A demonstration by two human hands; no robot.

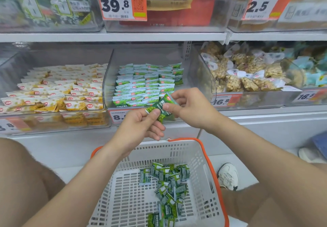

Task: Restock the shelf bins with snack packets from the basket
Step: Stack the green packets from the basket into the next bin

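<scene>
- The left hand point(139, 126) and the right hand point(192, 110) meet in front of the lower shelf, above the basket point(177, 149).
- Together they hold a green snack packet point(161, 114). The left thumb and fingers pinch its lower end and the right thumb and fingers pinch its upper end. Whether a second packet is stacked behind it cannot be told.
- The held packet hangs just before the front edge of the middle bin point(141, 55), partly covering that bin's price tag point(117, 116).
- The middle bin holds neat overlapping rows of green packets point(146, 85) of the same kind.
- The white slatted basket with an orange rim sits low between the person's knees. A loose heap of green packets point(169, 182) lies on its right side.
- The left bin point(17, 64) is filled with white-and-yellow packets point(53, 88).
- The right bin point(203, 78) holds clear bags of pale nuts point(247, 74).
- A white shoe point(228, 175) stands on the floor to the right of the basket.
</scene>
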